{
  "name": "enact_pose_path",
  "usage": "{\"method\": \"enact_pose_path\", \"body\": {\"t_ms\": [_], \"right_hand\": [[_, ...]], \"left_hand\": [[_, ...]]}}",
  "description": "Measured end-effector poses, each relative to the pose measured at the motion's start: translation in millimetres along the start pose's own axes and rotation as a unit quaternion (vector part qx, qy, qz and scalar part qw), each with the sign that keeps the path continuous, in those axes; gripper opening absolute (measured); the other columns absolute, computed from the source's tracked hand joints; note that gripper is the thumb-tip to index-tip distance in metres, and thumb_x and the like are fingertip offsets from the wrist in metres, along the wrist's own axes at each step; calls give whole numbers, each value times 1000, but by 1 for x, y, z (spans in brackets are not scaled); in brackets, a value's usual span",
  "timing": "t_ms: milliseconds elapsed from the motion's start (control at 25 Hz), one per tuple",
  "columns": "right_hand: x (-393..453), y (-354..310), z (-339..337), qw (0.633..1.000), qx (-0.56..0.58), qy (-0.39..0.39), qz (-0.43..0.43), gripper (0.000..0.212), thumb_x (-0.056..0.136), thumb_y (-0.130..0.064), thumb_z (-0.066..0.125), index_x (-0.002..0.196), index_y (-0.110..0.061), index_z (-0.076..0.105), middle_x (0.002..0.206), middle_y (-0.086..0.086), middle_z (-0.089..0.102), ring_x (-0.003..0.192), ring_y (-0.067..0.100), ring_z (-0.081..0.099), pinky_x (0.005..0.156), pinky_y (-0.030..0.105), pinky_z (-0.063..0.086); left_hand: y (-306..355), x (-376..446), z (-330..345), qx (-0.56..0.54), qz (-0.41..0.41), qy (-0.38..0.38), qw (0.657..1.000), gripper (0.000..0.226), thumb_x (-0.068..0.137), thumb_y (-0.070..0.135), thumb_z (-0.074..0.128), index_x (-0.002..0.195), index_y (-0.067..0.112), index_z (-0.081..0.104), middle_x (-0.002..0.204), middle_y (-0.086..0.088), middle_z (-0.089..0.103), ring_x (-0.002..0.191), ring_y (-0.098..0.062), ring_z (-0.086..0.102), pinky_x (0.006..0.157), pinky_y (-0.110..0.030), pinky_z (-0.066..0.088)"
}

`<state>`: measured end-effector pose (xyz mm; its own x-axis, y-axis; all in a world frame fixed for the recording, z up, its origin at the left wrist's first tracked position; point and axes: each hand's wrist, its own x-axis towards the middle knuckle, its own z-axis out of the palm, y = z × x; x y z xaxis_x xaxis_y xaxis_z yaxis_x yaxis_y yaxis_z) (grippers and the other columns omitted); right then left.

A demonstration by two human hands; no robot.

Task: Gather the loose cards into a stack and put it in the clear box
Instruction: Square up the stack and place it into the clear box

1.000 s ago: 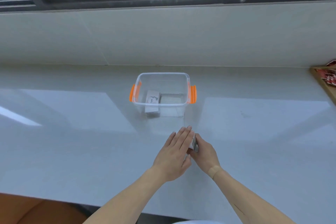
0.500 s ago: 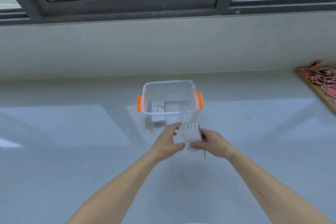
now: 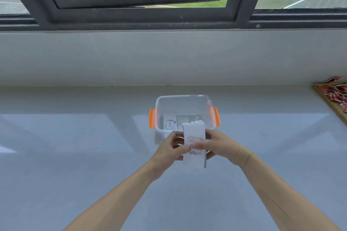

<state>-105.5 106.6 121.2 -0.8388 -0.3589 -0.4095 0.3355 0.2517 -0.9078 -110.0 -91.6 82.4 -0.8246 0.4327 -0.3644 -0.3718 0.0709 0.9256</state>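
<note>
A white stack of cards [image 3: 194, 133] with a faint printed picture on its top face is held between both hands, just in front of the clear box [image 3: 183, 97]. My left hand [image 3: 171, 149] grips its left edge and my right hand [image 3: 218, 145] grips its right edge, thumb on top. The stack's far end overlaps the box's near rim. The box has orange handles, and inside it lie another card stack [image 3: 170, 122] printed "love" and a grey one [image 3: 185, 119].
The white counter [image 3: 75, 155] runs to a low wall below a dark window frame [image 3: 131, 15]. At the far right a wooden tray [image 3: 330, 99] holds several red packets.
Both hands lifted the stack off the counter and carried it forward and up to the box's near rim. The camera view tilted upward.
</note>
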Motion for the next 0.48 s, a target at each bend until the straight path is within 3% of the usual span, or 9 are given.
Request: {"method": "enact_pose_path", "body": {"t_ms": [120,280,480], "right_hand": [[8,-2,-4,995,77,59,-22,38,80,-31,76,115,-31,63,108,1,73,98,19,70,77,38,60],[22,-2,-15,978,151,135,-55,31,87,-19,69,114,-32,65,102,0,76,92,21,72,67,26,59],[49,-6,-38,978,146,140,-48,32,88,-17,67,117,-29,63,100,-2,76,91,19,72,64,24,58]], "left_hand": [[15,16,-4,-2,-12,33,999,43,76,25,68,117,18,55,117,-14,66,105,-29,67,88,-48,56],[34,44,-11,-31,-37,36,998,43,76,25,67,116,16,56,112,-9,70,98,-24,70,71,-30,58],[52,84,-18,-6,-59,27,998,42,75,28,69,113,18,56,100,-2,76,92,-19,73,65,-26,57]]}}
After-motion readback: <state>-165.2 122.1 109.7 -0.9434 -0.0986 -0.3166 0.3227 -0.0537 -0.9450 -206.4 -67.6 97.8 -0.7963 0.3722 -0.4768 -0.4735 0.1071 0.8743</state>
